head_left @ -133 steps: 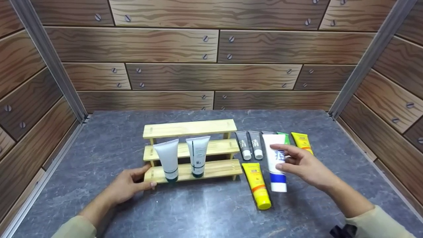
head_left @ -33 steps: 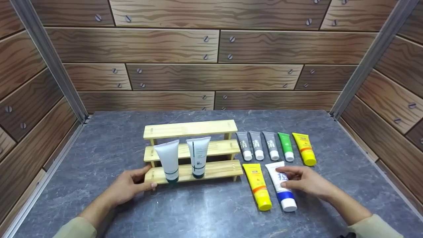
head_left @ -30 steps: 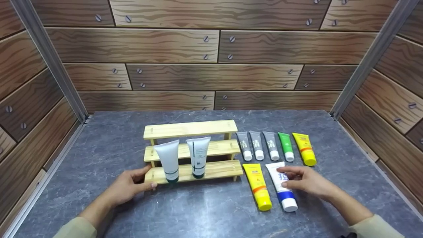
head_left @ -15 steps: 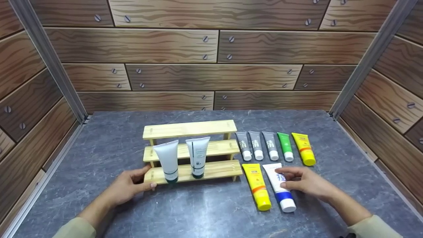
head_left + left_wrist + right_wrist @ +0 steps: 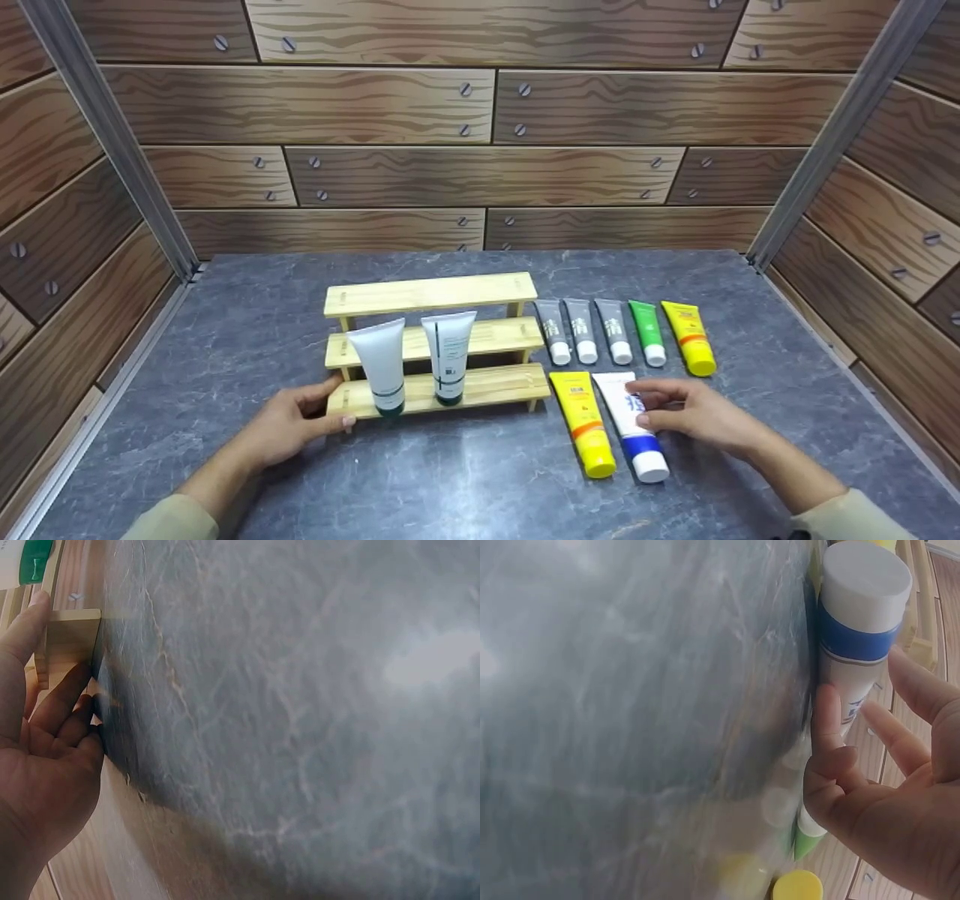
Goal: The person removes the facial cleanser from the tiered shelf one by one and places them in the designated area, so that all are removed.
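My left hand (image 5: pixel 281 424) grips the left end of a three-tier wooden rack (image 5: pixel 431 291), thumb on the front of the lowest shelf and fingers behind it. Two white tubes with dark green caps, a left tube (image 5: pixel 381 367) and a right tube (image 5: pixel 448 356), stand cap-down on that shelf. My right hand (image 5: pixel 697 412) touches a white tube with a blue band (image 5: pixel 637 442) lying on the table, its thumb and fingers loose along the right side. In the right wrist view, the white cap (image 5: pixel 866 585) points toward the camera, with one finger low against the side.
A yellow tube (image 5: pixel 583 427) lies left of the white-and-blue one. Behind them a row holds several grey tubes (image 5: pixel 581 330), a green tube (image 5: pixel 647 334) and another yellow tube (image 5: pixel 690 337). Wood-patterned walls (image 5: pixel 480 172) enclose the grey table (image 5: pixel 480 487).
My right hand has brought the white-and-blue tube down onto the table beside the yellow tube. Over the last second the tube has slid slightly left. My left hand stays on the rack.
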### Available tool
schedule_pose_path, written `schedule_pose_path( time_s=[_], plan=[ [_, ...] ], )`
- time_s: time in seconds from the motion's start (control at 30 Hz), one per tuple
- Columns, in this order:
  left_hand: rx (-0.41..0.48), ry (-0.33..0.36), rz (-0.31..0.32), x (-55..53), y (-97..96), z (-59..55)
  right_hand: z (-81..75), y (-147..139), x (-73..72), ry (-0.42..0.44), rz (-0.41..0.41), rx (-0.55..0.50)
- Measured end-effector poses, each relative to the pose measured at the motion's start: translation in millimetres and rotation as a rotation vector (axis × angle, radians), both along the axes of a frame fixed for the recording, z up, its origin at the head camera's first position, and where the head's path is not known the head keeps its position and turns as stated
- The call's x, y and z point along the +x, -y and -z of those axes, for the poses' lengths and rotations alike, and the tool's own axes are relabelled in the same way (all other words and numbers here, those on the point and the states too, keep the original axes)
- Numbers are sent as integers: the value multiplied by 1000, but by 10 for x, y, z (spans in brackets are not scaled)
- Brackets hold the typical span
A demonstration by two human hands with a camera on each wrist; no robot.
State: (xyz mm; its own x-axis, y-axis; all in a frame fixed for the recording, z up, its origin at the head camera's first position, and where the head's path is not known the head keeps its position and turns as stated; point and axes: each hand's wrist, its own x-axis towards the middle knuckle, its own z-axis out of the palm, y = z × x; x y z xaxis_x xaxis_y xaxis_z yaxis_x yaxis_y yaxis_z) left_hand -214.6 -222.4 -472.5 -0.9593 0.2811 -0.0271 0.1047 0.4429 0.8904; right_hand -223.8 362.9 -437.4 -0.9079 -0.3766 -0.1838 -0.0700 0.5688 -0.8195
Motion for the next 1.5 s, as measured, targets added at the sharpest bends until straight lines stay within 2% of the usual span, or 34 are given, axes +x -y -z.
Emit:
schedule_pose_path(
  time_s=[0.13, 0.27, 0.5, 0.73, 0.9, 1.0, 1.1, 1.27, 1.5],
  plan=[
    [-10, -8, -1, -3, -3, 0, -49, -29, 12, -1, 5, -26],
    [-19, -2, -14, -3, -4, -11, -146, -44, 10, -38, 0, -16],
    [-17, -2, -8, -12, -2, -22, -454, 80, -29, -100, 28, 36],
    [-5, -2, 7, 1, 2, -21, -787, 470, -42, -225, -78, -67],
    [-14, -10, 2, -1, 0, -13, -940, 852, -72, -314, -177, -119],
    [-15, -18, -2, 2, -2, -15, -997, 1081, -80, -374, -231, -132],
    [-19, -21, -17, 8, -4, -13, -1028, 1296, -74, -392, -279, -144],
    [-23, -25, -24, 8, -9, -11, -1016, 1582, -51, -379, -341, -156],
    [-29, -21, -25, 1, -2, -10, -947, 1838, -47, -341, -372, -178]
  ],
)
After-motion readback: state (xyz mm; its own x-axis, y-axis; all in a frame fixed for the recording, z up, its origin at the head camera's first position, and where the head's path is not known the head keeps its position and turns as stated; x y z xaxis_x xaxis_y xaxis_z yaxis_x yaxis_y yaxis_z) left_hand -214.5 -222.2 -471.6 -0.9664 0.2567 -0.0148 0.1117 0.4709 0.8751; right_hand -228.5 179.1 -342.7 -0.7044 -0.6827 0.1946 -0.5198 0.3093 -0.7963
